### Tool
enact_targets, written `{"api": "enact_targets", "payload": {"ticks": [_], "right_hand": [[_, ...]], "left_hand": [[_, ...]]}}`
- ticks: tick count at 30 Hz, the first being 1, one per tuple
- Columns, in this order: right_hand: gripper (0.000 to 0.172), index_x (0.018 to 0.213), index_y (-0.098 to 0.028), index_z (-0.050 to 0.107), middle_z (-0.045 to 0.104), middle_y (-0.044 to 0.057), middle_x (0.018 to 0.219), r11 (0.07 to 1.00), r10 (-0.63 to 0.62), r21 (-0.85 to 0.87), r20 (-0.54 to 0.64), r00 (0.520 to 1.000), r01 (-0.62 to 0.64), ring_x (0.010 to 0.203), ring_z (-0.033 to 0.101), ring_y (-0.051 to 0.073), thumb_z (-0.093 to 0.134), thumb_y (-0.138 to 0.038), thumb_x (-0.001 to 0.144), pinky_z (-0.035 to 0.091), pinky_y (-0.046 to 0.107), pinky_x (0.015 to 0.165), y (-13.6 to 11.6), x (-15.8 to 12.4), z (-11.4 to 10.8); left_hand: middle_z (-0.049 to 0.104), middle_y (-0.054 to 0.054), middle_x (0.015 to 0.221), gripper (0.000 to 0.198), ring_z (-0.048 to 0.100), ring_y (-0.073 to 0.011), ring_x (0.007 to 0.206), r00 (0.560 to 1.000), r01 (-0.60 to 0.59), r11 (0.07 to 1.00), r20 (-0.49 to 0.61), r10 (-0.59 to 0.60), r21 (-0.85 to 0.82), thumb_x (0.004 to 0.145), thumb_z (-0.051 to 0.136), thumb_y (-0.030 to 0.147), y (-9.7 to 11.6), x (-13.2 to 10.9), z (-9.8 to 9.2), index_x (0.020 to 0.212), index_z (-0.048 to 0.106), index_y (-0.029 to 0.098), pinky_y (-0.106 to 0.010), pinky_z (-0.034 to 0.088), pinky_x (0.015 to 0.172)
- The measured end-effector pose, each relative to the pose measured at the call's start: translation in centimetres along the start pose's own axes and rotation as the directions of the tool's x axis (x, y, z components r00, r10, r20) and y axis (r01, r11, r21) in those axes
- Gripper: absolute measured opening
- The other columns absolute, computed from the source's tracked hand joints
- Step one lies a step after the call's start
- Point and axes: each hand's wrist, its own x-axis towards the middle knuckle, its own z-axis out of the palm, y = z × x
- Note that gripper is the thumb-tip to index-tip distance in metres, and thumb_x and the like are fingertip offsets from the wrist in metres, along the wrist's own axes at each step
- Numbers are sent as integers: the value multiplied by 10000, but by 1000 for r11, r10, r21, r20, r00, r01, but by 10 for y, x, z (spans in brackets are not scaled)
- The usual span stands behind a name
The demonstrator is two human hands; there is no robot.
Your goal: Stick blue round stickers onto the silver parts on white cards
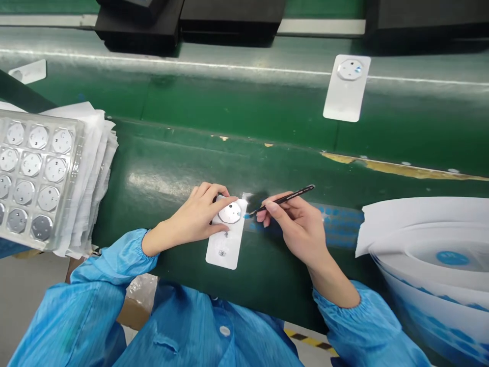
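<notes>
A white rounded panel (225,252) with an octagonal silver disc (230,213) at its upper part lies on the green bench in front of me. My left hand (198,214) grips this panel from the left, its fingers and thumb curled around the disc. From the right, my right hand (300,228) pinches a pair of black tweezers (292,195). Their tip carries a small blue piece (247,216) at the panel's right edge, by the disc. Whether that piece touches the panel, I cannot tell.
A clear tray (76,168) of silver discs sits on stacked white sheets (100,153) at left. A strip of blue dots (340,227) lies right of my hand, before a large roll (428,219). Beyond are another white panel (344,102) and black boxes (233,20).
</notes>
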Motion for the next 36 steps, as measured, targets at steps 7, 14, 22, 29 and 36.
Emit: {"api": "enact_targets", "payload": {"ticks": [7, 14, 22, 29, 36], "right_hand": [[397, 945, -193, 708, 746, 53, 737, 994, 108, -13, -6, 994, -108, 556, 660, 168, 804, -577, 914, 571, 293, 535, 0, 7, 18], [368, 936, -225, 737, 750, 52, 759, 994, 95, -48, -19, 995, -96, 594, 689, 190, 827, -579, 897, 571, 298, 509, 1, 8, 16], [394, 943, -208, 736, 738, 43, 763, 993, 98, -57, -23, 995, -99, 598, 687, 178, 831, -587, 893, 564, 290, 497, -1, 8, 19], [364, 935, -200, 735, 738, 38, 760, 997, 71, -26, -23, 997, -72, 614, 705, 181, 837, -548, 906, 559, 275, 488, 0, 8, 19], [286, 907, -186, 725, 738, 54, 741, 995, 100, -28, -27, 995, -100, 567, 685, 200, 854, -442, 921, 541, 307, 471, -6, 11, 20]], "left_hand": [[538, -143, 1405, 675, 486, -351, 1252, 1000, 8, 999, -25, -9, -32, 900, 824, 379, -3, 1, 7, 1483, 502, 269, -555, 457, 1051], [532, -138, 1394, 663, 476, -352, 1257, 999, -3, 1000, -34, 2, -30, 894, 828, 387, -2, 3, 7, 1467, 518, 269, -545, 455, 1050], [529, -133, 1387, 613, 473, -355, 1254, 999, -19, 999, -44, 17, -34, 933, 778, 448, -3, 4, 7, 1469, 525, 293, -566, 462, 1036], [516, -124, 1400, 614, 463, -381, 1312, 999, -10, 996, -46, 6, -83, 922, 792, 450, -4, 4, 8, 1465, 539, 316, -623, 436, 1080], [528, -154, 1389, 631, 471, -386, 1288, 998, -17, 997, -58, 13, -70, 909, 810, 440, -4, 5, 9, 1462, 546, 290, -635, 441, 1069]]}}
